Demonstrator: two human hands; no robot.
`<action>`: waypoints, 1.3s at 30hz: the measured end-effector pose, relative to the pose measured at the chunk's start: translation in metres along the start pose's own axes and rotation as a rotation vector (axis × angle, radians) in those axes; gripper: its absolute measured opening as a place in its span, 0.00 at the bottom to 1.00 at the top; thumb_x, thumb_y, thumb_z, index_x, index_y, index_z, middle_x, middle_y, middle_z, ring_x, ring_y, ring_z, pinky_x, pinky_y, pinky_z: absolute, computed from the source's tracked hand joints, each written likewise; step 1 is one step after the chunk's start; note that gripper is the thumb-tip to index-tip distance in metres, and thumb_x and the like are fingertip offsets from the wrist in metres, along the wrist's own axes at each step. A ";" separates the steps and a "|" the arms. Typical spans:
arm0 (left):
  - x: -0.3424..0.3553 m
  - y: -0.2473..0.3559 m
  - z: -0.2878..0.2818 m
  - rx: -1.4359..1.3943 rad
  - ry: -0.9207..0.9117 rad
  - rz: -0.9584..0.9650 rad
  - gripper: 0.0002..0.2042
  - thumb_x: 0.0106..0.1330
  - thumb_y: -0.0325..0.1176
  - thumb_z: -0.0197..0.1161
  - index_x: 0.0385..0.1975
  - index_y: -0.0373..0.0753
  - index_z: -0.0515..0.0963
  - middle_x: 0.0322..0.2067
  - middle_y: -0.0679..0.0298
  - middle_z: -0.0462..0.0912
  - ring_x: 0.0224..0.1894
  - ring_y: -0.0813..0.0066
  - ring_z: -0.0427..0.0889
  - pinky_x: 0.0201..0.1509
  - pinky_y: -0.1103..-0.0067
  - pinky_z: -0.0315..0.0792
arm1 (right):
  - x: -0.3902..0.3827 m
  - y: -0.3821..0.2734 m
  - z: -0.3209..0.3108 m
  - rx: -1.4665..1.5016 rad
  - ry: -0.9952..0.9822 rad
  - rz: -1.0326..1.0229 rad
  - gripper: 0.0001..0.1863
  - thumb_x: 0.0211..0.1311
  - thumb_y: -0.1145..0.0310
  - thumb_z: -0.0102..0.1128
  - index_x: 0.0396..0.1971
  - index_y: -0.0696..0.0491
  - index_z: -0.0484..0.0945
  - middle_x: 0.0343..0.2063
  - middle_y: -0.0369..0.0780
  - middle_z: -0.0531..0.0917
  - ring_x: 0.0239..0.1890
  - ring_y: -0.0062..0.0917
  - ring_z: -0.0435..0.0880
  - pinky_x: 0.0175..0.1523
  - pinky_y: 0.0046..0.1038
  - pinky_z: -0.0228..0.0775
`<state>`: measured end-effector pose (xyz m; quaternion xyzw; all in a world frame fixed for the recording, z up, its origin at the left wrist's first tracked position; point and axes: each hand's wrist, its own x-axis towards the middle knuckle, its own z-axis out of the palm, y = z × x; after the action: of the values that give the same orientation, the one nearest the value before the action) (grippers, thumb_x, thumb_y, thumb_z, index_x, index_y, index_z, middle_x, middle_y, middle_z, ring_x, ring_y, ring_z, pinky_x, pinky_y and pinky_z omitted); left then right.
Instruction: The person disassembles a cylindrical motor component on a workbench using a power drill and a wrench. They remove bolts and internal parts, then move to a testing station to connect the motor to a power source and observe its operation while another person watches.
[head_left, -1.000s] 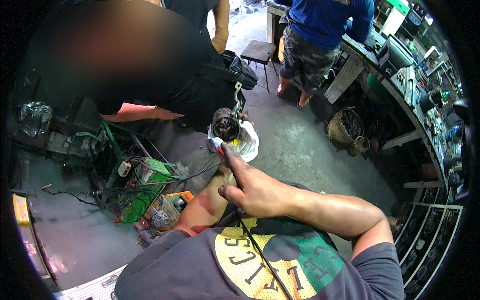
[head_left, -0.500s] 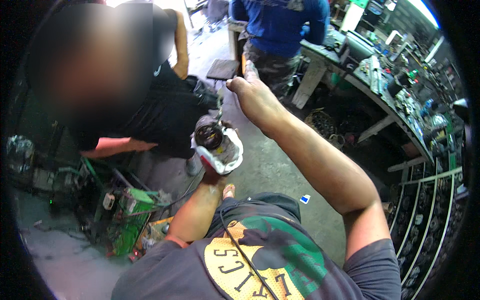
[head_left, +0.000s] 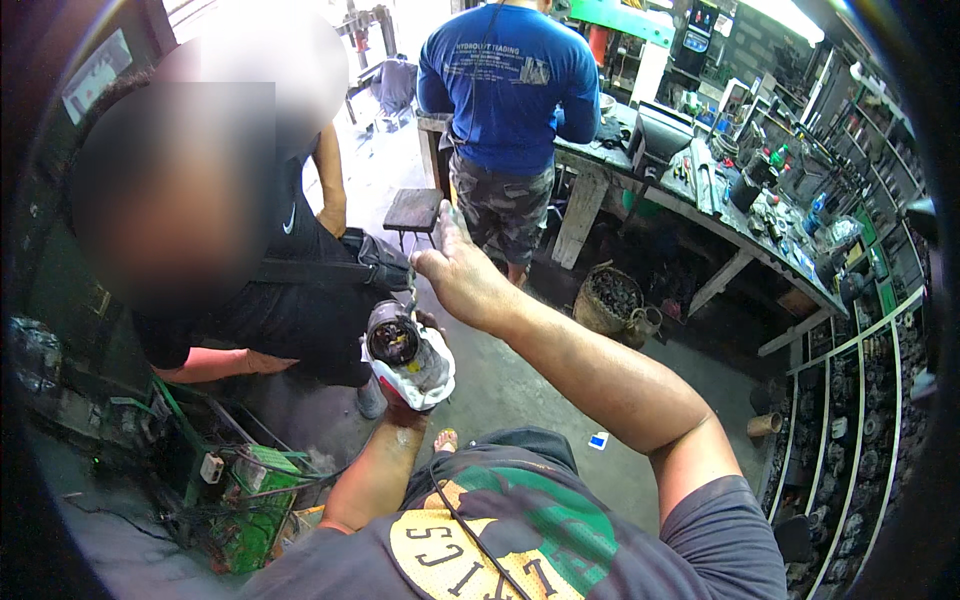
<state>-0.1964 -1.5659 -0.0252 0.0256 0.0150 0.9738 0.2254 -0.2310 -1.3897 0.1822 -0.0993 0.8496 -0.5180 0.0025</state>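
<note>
My left hand (head_left: pixel 402 393) is closed around the underside of a cylindrical, greasy metal housing (head_left: pixel 383 318), which is held tilted up with its dark open end in view. Yellowish bits show inside the opening; its exact kind I cannot make out. A white cloth or bag (head_left: pixel 441 376) lies between the palm and the housing. Raised beyond and to the right of the housing, my right hand (head_left: pixel 465 280) is empty. Its fingers are stretched forward and the thumb is apart. It does not appear to touch the housing.
A person in black (head_left: pixel 305 330) is close on my left. Farther ahead, a person in blue (head_left: pixel 515 85) faces a cluttered workbench (head_left: pixel 690 195). A small stool (head_left: pixel 412 211), a woven basket (head_left: pixel 607 300), a parts rack (head_left: pixel 850 440) and green equipment (head_left: pixel 258 500) stand around.
The view has tilted up, showing more of the room. My right hand is now slightly nearer the housing, still stretched out. My left hand keeps its hold.
</note>
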 end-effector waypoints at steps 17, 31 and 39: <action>-0.001 -0.009 0.036 0.031 0.133 -0.034 0.37 0.69 0.72 0.58 0.60 0.42 0.78 0.46 0.57 0.86 0.49 0.57 0.86 0.55 0.60 0.82 | -0.021 0.021 0.016 0.011 0.101 0.010 0.51 0.72 0.57 0.58 0.81 0.72 0.43 0.81 0.66 0.54 0.86 0.47 0.52 0.86 0.32 0.43; -0.015 0.000 0.013 -0.127 -0.120 -0.128 0.45 0.67 0.74 0.60 0.65 0.34 0.76 0.57 0.47 0.84 0.58 0.51 0.85 0.63 0.54 0.82 | -0.129 0.027 0.002 -0.197 -0.295 -0.553 0.20 0.56 0.73 0.68 0.51 0.52 0.88 0.25 0.43 0.85 0.27 0.39 0.88 0.37 0.38 0.80; -0.035 0.004 -0.004 0.012 -0.034 -0.058 0.47 0.68 0.78 0.54 0.67 0.36 0.76 0.57 0.43 0.84 0.54 0.45 0.88 0.60 0.49 0.84 | -0.266 0.386 0.042 -0.399 -0.183 1.027 0.23 0.72 0.62 0.60 0.57 0.65 0.82 0.47 0.56 0.90 0.47 0.45 0.92 0.55 0.41 0.83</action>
<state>-0.1665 -1.5849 -0.0302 0.0432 0.0177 0.9661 0.2538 -0.0297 -1.2095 -0.2038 0.2841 0.8668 -0.2687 0.3094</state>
